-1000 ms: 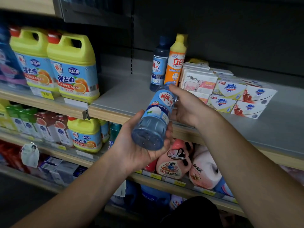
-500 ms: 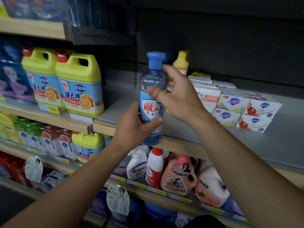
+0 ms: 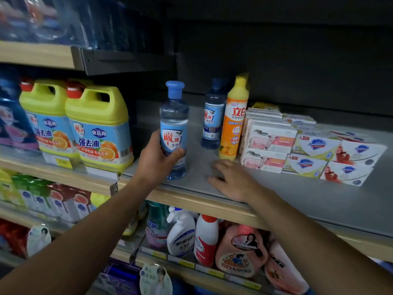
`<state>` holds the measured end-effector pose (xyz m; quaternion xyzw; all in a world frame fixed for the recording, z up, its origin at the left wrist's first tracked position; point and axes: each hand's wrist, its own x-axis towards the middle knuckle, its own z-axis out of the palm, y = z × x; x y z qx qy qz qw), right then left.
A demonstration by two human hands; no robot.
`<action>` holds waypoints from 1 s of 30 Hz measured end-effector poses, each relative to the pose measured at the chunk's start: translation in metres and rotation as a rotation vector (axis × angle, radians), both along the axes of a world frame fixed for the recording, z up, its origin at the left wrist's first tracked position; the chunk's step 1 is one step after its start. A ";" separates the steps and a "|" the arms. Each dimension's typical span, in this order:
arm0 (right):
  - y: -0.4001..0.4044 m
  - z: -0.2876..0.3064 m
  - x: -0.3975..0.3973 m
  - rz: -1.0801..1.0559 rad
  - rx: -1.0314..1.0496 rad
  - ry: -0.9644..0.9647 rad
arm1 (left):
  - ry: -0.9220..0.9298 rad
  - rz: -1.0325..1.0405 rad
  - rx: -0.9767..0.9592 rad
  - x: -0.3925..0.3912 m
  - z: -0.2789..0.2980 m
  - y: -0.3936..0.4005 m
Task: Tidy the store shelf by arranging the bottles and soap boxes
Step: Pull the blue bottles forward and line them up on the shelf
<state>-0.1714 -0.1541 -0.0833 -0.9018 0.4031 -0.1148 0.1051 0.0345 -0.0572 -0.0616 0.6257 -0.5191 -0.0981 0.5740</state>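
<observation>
Blue-capped clear bottle is standing upright near the front edge of the grey shelf, and my left hand is wrapped round its lower half, thumb across the label. My right hand is lying flat on the shelf just beside it, fingers loosely spread, holding nothing. Further back there's a matching dark bottle touching an orange bottle, and right of those the soap boxes sit stacked in rows. Yellow jugs are on the next shelf over to the left, sprays on the one below.
</observation>
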 end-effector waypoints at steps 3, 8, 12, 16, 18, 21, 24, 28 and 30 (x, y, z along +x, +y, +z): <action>-0.007 -0.007 0.003 -0.002 -0.036 0.020 | -0.021 0.031 0.040 0.011 -0.002 -0.020; -0.008 -0.010 0.005 -0.017 -0.059 0.002 | -0.128 0.168 0.068 0.026 -0.003 -0.053; -0.003 -0.007 0.012 -0.003 -0.086 -0.044 | -0.060 0.154 0.089 0.033 0.000 -0.080; -0.004 -0.004 0.029 0.042 -0.039 -0.054 | -0.023 0.168 0.090 0.042 0.001 -0.103; -0.006 -0.004 0.038 0.052 -0.016 -0.036 | -0.011 0.166 0.094 0.048 0.000 -0.115; -0.013 -0.005 0.045 0.051 -0.010 -0.026 | -0.080 0.187 0.116 0.059 -0.006 -0.136; -0.020 -0.005 0.049 0.056 -0.007 -0.009 | -0.116 0.162 0.133 0.068 -0.010 -0.163; -0.021 -0.006 0.053 0.048 -0.018 -0.020 | -0.105 0.162 0.129 0.076 -0.013 -0.203; -0.020 -0.007 0.053 0.048 -0.021 -0.029 | -0.083 0.181 0.111 0.077 -0.017 -0.220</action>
